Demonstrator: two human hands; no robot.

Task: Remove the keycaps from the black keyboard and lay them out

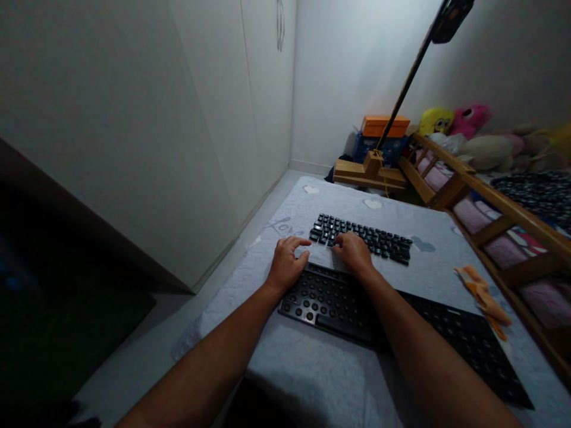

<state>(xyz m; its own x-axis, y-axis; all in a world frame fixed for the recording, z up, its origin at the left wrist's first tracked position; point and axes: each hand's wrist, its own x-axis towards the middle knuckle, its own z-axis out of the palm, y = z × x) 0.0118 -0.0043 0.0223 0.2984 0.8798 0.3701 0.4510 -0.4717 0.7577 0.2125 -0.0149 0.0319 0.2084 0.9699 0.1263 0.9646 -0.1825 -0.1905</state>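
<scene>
Several loose black keycaps (383, 242) lie in rows on the pale cloth. My right hand (354, 252) is at their near left edge, thumb and fingertips closed together on a keycap, though the grip is partly hidden. My left hand (288, 264) hovers at the upper left corner of a black keyboard base (321, 300), its thumb and forefinger apart with nothing between them. The base has rows of round key seats bare of caps. A black panel with a grid pattern (464, 339) lies to its right, partly behind my right forearm.
An orange cloth (484, 297) with a thin tool beside it lies at the right. A wooden bed rail (513, 208) borders the right side, and a white wardrobe (214, 131) stands left. Beyond the table are a wooden stand with a black pole (410, 74) and an orange box (384, 126).
</scene>
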